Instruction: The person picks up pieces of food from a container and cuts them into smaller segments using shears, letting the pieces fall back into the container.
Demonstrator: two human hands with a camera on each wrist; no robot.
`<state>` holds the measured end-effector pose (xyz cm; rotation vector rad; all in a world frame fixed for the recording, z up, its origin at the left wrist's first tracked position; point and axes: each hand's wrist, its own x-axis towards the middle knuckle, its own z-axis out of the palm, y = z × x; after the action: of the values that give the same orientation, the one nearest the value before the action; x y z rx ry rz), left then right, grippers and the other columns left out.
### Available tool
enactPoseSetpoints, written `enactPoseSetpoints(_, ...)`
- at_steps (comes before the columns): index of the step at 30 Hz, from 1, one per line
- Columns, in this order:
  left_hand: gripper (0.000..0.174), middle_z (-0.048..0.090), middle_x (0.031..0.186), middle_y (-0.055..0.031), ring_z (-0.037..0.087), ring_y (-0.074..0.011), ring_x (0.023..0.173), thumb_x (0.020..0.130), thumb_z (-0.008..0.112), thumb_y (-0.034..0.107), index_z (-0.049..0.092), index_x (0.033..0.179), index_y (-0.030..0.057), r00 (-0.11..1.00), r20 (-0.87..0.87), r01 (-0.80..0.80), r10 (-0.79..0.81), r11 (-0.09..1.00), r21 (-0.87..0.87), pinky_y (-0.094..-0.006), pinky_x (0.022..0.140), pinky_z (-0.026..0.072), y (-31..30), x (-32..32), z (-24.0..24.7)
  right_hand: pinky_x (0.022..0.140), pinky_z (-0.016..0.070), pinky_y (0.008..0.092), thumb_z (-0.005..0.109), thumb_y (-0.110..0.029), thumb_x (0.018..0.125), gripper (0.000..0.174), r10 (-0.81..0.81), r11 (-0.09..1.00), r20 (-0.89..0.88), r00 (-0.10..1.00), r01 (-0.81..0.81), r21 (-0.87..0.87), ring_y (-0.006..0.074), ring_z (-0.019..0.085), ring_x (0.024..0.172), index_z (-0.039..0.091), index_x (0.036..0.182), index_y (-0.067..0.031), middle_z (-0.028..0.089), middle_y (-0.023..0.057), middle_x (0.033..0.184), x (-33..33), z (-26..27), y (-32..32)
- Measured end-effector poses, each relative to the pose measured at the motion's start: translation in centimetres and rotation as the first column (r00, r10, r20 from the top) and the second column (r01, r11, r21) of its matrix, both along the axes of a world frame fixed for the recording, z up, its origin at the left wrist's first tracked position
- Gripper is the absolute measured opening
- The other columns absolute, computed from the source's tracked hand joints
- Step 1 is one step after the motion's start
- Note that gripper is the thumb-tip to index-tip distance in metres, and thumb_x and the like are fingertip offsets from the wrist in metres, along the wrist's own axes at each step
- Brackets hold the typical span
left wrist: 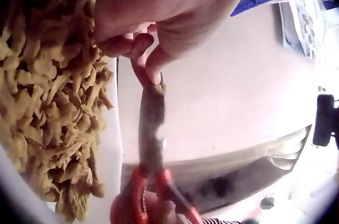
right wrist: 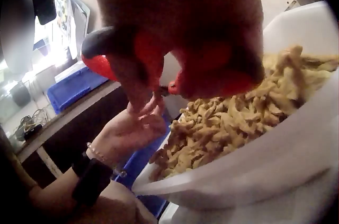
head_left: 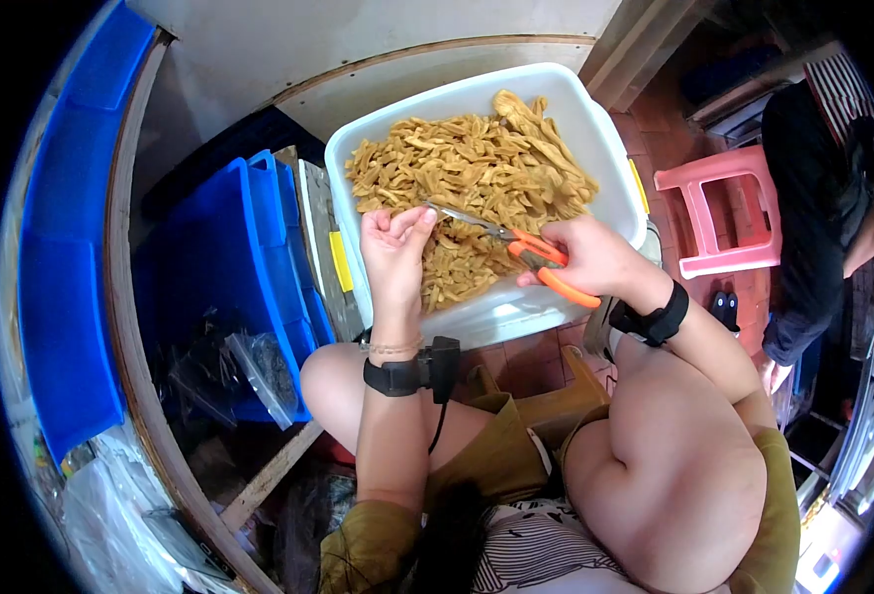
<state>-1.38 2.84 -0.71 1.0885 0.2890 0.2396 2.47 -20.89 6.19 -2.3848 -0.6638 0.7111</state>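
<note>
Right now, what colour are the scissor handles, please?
The scissor handles are orange with dark parts, showing best in the head view.

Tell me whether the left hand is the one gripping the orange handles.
No, in the head view the right hand grips the orange-handled scissors.

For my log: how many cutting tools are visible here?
1: the orange-handled snips, gripped in the right hand, blade tip beside the left hand's thumb. Others may be hidden in the dark surroundings.

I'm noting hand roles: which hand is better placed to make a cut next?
Probably the right hand: it grips the orange-handled scissors, blades pointing toward the left hand. The left holds no cutter; its fingertips are near the blades.
</note>
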Motion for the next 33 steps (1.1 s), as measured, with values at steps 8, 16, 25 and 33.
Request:
enactPoseSetpoints(8,0.043,0.065,0.093,-0.0160,0.064,-0.0148,0.090,0.082,0.069,-0.008,0.033,0.094,0.0118,0.998,-0.045,0.045,-0.048,0.997,-0.057,-0.0243,0.084,0.0502,0.7,0.1,-0.2,0.052,0.0410,0.0361,0.080,-0.048,0.071,0.054,-0.017,0.999,0.019,1.000,0.016,0.050,0.0270,0.050,0.049,0.052,0.063,-0.0031,0.047,0.0110,0.051,-0.2,-0.2,0.0)
enactPoseSetpoints(16,0.047,0.065,0.083,-0.0117,0.030,-0.0023,0.056,0.079,0.069,-0.011,0.028,0.091,0.0104,0.998,-0.020,0.067,-0.065,0.896,0.440,-0.0168,0.051,0.0302,-0.1,-0.2,1.9,0.059,0.0497,0.0430,0.060,-0.071,0.075,0.066,0.102,0.985,0.108,0.989,-0.085,-0.148,0.0368,0.064,0.065,0.063,0.074,-0.0055,0.063,0.0165,0.064,-0.4,0.2,0.2)
enactPoseSetpoints(25,0.047,0.064,0.082,-0.0124,0.031,-0.0015,0.056,0.079,0.068,-0.012,0.028,0.091,0.0111,0.995,-0.012,0.100,-0.103,0.935,0.340,-0.0155,0.050,0.0293,-0.3,-0.1,0.8,0.058,0.0476,0.0417,0.074,-0.056,0.072,0.056,0.042,0.999,0.098,0.994,-0.039,-0.033,0.0384,0.060,0.062,0.059,0.071,-0.0021,0.058,0.0187,0.061,-0.2,0.3,-0.2)
enactPoseSetpoints(33,0.043,0.065,0.084,-0.0118,0.044,-0.0009,0.060,0.080,0.070,-0.009,0.032,0.091,0.0103,0.997,-0.024,0.071,-0.067,0.969,0.236,-0.0141,0.055,0.0366,0.3,0.0,0.4,0.057,0.0498,0.0443,0.067,-0.063,0.073,0.060,0.050,0.998,0.195,0.980,-0.045,-0.033,0.0388,0.062,0.060,0.063,0.068,-0.0026,0.060,0.0198,0.060,-0.2,-0.5,-0.2)
